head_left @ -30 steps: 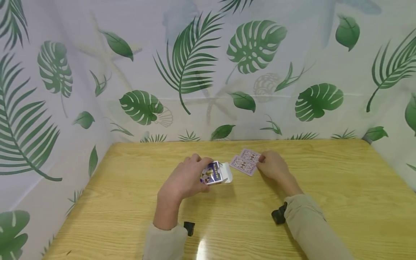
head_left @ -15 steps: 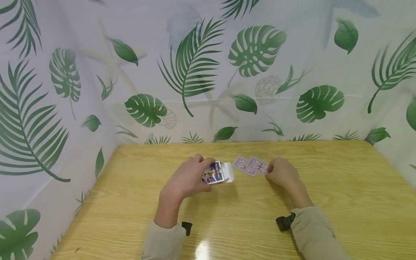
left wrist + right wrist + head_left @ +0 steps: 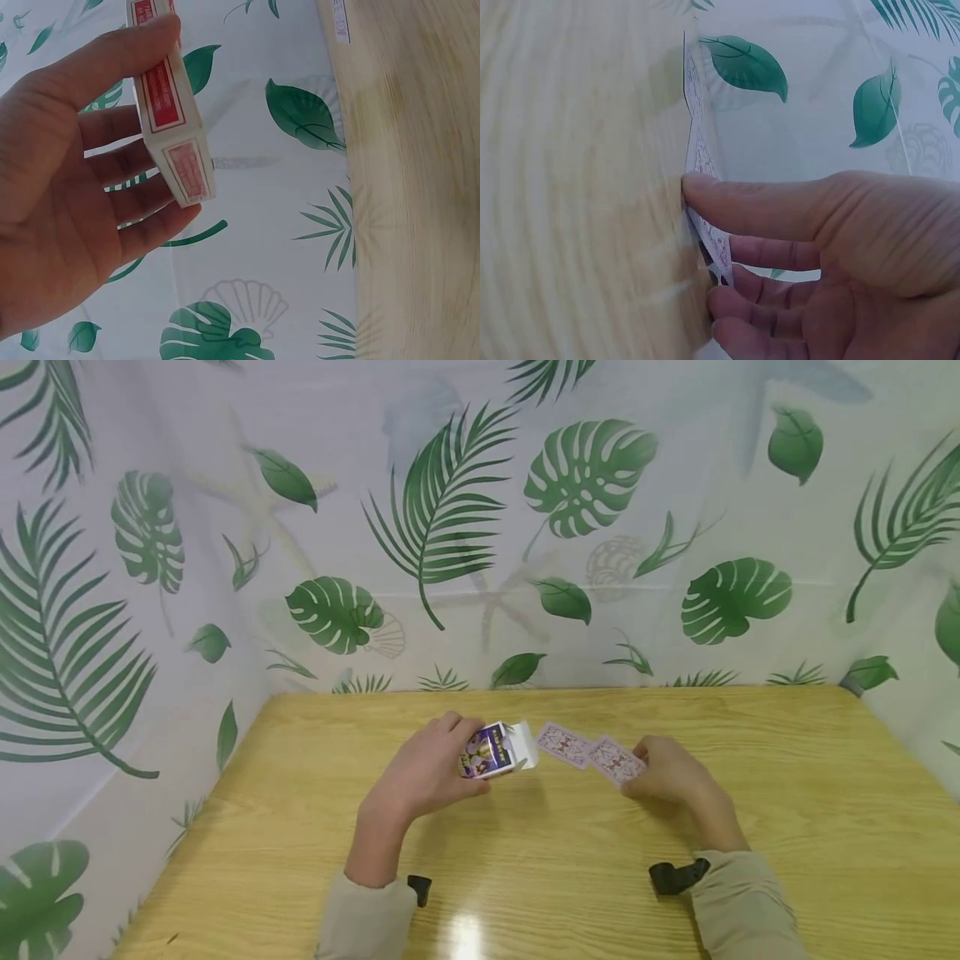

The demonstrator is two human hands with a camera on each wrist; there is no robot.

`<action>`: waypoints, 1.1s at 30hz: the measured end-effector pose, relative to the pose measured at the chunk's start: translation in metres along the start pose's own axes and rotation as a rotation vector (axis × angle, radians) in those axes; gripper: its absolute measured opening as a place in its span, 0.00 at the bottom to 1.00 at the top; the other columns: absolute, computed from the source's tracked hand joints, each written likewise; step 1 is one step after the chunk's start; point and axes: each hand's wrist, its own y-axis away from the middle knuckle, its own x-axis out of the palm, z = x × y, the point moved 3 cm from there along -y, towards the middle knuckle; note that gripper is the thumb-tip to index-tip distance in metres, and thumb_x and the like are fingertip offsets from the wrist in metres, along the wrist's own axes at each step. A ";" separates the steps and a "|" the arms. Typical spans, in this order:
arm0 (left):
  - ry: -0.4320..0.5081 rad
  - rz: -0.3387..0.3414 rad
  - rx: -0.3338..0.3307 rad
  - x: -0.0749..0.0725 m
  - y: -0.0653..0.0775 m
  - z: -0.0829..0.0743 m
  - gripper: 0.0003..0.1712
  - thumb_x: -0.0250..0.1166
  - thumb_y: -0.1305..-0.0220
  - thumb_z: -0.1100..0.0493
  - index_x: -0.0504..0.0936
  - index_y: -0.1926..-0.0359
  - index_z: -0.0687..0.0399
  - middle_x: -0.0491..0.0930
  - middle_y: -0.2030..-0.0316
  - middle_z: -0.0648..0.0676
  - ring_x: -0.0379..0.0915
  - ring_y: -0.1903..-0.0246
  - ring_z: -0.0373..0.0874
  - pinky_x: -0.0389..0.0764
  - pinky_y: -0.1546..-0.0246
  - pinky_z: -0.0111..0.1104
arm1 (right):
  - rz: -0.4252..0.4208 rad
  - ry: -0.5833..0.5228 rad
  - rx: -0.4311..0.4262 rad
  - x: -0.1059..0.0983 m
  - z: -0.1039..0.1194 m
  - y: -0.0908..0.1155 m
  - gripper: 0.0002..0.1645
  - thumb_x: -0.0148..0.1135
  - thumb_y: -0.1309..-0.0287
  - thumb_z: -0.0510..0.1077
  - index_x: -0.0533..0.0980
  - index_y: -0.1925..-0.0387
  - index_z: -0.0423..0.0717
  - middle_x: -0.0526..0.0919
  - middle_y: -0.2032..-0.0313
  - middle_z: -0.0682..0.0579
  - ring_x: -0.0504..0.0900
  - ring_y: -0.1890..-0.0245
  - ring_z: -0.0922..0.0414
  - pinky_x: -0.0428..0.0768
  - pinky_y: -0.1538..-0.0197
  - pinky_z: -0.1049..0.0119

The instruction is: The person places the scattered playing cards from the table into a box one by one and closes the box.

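Observation:
My left hand (image 3: 420, 768) grips a small playing-card box (image 3: 487, 752), thumb on one side and fingers on the other. A purple and gold picture covers its face, and the white end flap stands open to the right. The left wrist view shows red panels on the box's narrow side (image 3: 162, 94). With my right hand (image 3: 678, 777) I hold a playing card (image 3: 615, 760) by its right end, patterned back up. Another playing card (image 3: 562, 743) lies to its left, their corners meeting. In the right wrist view the thumb (image 3: 735, 206) presses along the card's edge.
Everything lies on a wood-grain table (image 3: 525, 860). Behind and to the left hangs a white cloth (image 3: 480, 552) printed with green leaves. Black camera mounts sit at both wrists, the right one (image 3: 675, 877) close over the table.
My right hand has drawn its card rightward and toward me. The two cards, earlier overlapping side by side, now trail almost end to end. My left hand keeps the box nearly in place.

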 end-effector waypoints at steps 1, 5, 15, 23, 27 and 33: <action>-0.004 0.002 0.001 0.000 0.000 0.000 0.42 0.77 0.47 0.48 0.71 0.34 0.55 0.75 0.47 0.54 0.71 0.56 0.45 0.76 0.52 0.39 | 0.001 -0.012 -0.003 -0.001 -0.001 0.001 0.32 0.74 0.54 0.41 0.72 0.51 0.25 0.81 0.61 0.40 0.77 0.63 0.49 0.76 0.60 0.57; 0.000 0.002 0.004 0.001 0.001 -0.001 0.42 0.77 0.46 0.48 0.71 0.34 0.54 0.75 0.47 0.54 0.71 0.56 0.44 0.77 0.52 0.38 | -0.007 -0.038 -0.008 -0.001 -0.003 0.002 0.34 0.76 0.54 0.42 0.70 0.51 0.26 0.80 0.61 0.39 0.77 0.62 0.49 0.75 0.62 0.60; 0.044 0.002 0.051 -0.002 0.004 -0.003 0.39 0.76 0.48 0.55 0.72 0.35 0.55 0.74 0.48 0.54 0.70 0.55 0.43 0.77 0.51 0.37 | -0.040 -0.073 -0.044 0.001 -0.003 0.000 0.31 0.72 0.51 0.39 0.66 0.50 0.28 0.78 0.59 0.37 0.77 0.61 0.47 0.73 0.61 0.59; 0.040 0.005 0.021 -0.002 0.007 -0.002 0.41 0.78 0.48 0.53 0.72 0.35 0.55 0.75 0.47 0.54 0.72 0.55 0.44 0.77 0.51 0.39 | -0.057 -0.212 -0.013 -0.001 0.003 0.001 0.19 0.55 0.39 0.32 0.68 0.47 0.25 0.79 0.64 0.38 0.79 0.68 0.52 0.76 0.70 0.64; 0.017 0.001 0.014 -0.002 0.007 -0.002 0.41 0.78 0.48 0.52 0.72 0.35 0.55 0.75 0.48 0.54 0.71 0.57 0.44 0.77 0.52 0.38 | -0.083 -0.254 -0.019 -0.003 0.002 0.001 0.19 0.54 0.38 0.32 0.70 0.47 0.24 0.80 0.66 0.40 0.79 0.73 0.55 0.77 0.74 0.65; -0.023 -0.001 0.012 0.000 0.007 0.000 0.41 0.78 0.48 0.51 0.72 0.35 0.55 0.75 0.48 0.55 0.71 0.56 0.44 0.77 0.51 0.40 | -0.115 -0.267 -0.035 -0.007 0.002 0.001 0.19 0.55 0.37 0.34 0.72 0.46 0.27 0.80 0.69 0.43 0.77 0.78 0.54 0.76 0.76 0.63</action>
